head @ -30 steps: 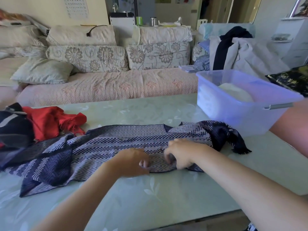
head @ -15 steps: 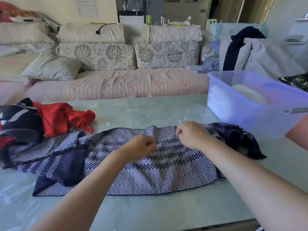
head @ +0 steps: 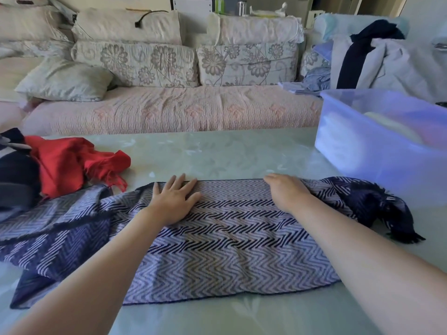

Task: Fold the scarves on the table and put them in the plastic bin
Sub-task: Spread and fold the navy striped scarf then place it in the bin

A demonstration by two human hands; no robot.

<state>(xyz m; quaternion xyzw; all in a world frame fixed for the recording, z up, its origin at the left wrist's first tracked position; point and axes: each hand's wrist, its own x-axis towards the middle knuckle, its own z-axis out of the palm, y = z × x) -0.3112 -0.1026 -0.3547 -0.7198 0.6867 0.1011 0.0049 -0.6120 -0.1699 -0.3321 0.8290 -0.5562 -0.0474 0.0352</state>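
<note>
Hands rest flat on the chevron scarf (head: 217,243), which lies spread lengthwise across the table (head: 229,155). Left hand (head: 173,201): palm down near the scarf's far edge, fingers (head: 180,181) extended and spread wide, tips pointing toward 12 o'clock, gripping nothing. Right hand (head: 286,193): palm down at 3 o'clock from the left hand, fingers together and pointing toward 10 o'clock, pressed on the fabric, gripping nothing. The section between the hands is smooth with a straight far edge. The scarf's left end is bunched in overlapping layers at 9 o'clock; its dark fringed right end (head: 377,209) is crumpled at 3 o'clock.

Plastic bin (head: 377,151): translucent, standing on the table at 2 o'clock, near the fringed end; pale contents show inside, blurred. Red scarf (head: 70,165): heaped at 10 o'clock, touching a dark garment (head: 17,180) at the left frame edge.
</note>
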